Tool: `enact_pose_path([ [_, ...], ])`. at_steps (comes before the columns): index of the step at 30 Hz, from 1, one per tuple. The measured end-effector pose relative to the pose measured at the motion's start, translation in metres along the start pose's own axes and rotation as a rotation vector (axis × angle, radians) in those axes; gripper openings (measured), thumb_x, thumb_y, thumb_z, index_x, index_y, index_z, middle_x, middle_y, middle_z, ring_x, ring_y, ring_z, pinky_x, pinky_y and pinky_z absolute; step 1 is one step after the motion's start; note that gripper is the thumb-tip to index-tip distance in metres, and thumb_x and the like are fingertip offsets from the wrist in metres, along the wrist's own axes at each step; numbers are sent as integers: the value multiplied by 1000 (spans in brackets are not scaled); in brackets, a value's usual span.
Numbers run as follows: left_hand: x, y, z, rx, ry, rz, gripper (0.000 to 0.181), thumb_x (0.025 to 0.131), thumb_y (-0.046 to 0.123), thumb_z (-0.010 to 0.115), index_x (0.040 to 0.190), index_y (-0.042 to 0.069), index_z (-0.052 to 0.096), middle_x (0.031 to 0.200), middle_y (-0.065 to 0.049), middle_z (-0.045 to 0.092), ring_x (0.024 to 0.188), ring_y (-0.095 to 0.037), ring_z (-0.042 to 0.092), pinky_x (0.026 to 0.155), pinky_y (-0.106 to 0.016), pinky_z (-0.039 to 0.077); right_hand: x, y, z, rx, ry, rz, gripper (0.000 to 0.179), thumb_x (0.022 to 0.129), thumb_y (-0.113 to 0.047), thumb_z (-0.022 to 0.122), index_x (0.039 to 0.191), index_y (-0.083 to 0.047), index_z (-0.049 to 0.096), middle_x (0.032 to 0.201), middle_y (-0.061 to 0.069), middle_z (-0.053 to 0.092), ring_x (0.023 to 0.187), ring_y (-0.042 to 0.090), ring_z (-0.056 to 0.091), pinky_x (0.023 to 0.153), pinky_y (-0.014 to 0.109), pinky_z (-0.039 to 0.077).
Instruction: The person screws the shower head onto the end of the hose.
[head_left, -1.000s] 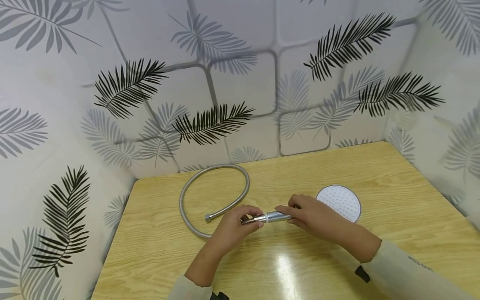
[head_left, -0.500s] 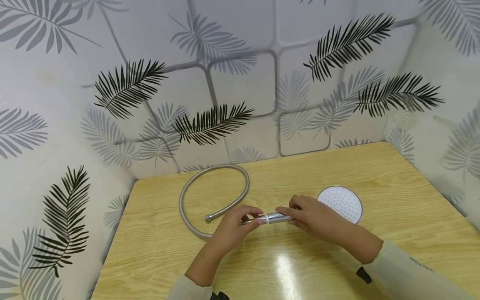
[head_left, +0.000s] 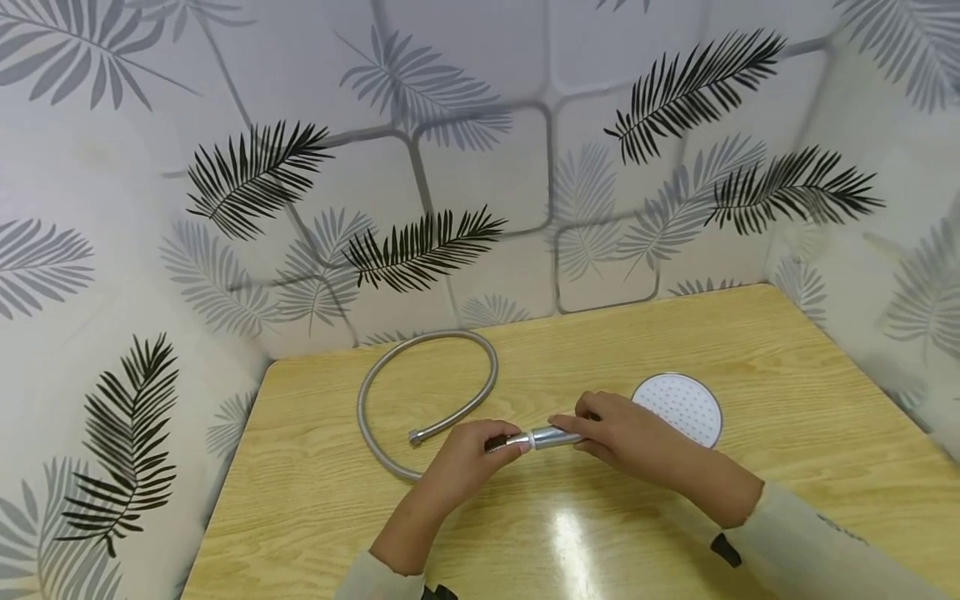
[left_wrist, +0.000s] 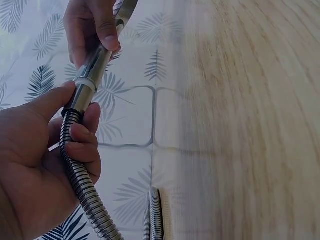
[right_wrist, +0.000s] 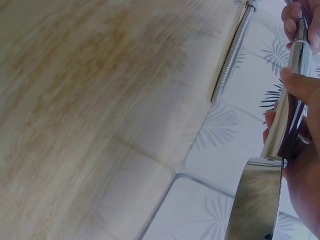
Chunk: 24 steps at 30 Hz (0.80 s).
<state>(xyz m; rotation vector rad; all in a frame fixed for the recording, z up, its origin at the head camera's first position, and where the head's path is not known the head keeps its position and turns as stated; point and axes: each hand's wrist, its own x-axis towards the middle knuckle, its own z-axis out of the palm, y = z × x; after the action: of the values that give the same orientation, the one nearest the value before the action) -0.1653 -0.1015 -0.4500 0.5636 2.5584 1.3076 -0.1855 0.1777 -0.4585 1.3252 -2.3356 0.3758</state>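
My right hand (head_left: 626, 435) grips the chrome handle (head_left: 557, 436) of a shower head whose round white spray face (head_left: 681, 408) tilts upward. At the handle's end, my left hand (head_left: 467, 457) pinches the metal end fitting (left_wrist: 80, 97) of a flexible shower hose (left_wrist: 85, 182) between thumb and fingers. Fitting and handle line up end to end, with a pale ring (left_wrist: 86, 81) between them. In the right wrist view the back of the shower head (right_wrist: 255, 200) shows as mirror-like chrome below the right hand (right_wrist: 305, 150).
The rest of the hose (head_left: 362, 400) loops across the wooden table (head_left: 300, 500) at the left, its other end nut (head_left: 416, 437) lying inside the loop. Behind the table's back edge rises a leaf-patterned wall (head_left: 495, 275), with more wall at both sides.
My left thumb and fingers have shifted slightly around the hose fitting, exposing different parts of it. The right hand and shower head stay nearly in place.
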Motion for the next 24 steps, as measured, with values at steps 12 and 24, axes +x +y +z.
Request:
enact_pose_path([
  [12,-3,-1,0,1,-27,15,30,106,33,54,127,18,70,96,4,61,72,-11,48,60,-21,42,-2,0,1,7,18,-19,67,80,-13,84,141,-21,56,93,-1,59,75,6,44,65,20,43],
  [24,-2,-4,-2,-6,-14,52,27,103,32,60,126,21,70,103,6,61,81,-12,51,66,-22,46,-1,-2,0,12,6,1,61,81,-14,84,137,-21,61,93,-2,59,75,6,45,65,21,44],
])
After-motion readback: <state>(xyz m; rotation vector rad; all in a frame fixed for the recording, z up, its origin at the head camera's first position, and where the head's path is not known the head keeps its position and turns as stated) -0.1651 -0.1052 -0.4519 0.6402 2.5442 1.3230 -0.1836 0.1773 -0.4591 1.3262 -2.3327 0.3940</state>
